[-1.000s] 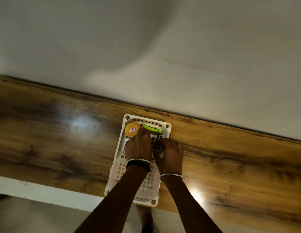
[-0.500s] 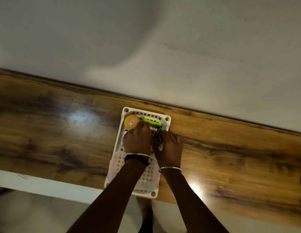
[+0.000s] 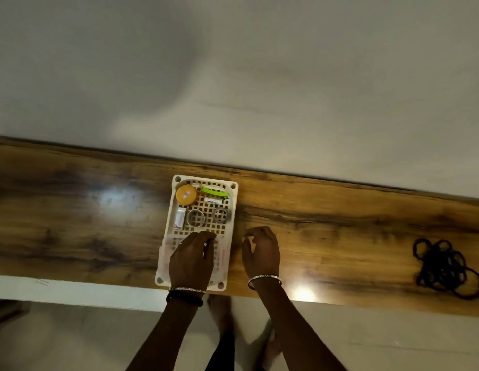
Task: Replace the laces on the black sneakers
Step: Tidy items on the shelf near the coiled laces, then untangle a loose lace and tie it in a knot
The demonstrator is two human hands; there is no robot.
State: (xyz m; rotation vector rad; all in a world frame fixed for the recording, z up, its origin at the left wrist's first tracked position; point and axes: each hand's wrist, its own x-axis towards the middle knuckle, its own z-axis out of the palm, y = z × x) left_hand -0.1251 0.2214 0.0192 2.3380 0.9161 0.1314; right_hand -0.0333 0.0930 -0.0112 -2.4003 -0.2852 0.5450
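Left hand point(image 3: 191, 259) and right hand point(image 3: 261, 251) have left the rings point(image 3: 195, 218), fingers point(image 3: 255, 231) loosely curled, seemingly empty.

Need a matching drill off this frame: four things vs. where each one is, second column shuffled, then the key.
Things:
1. orange tin
2. green clip
3. black lace tangle
4. right hand

Places:
A. on bare wood, right end of the table
B. far-left corner of the basket
C. above the wood, just right of the basket
D. along the basket's far wall, right of the tin

Pairs: 1-B, 2-D, 3-A, 4-C.
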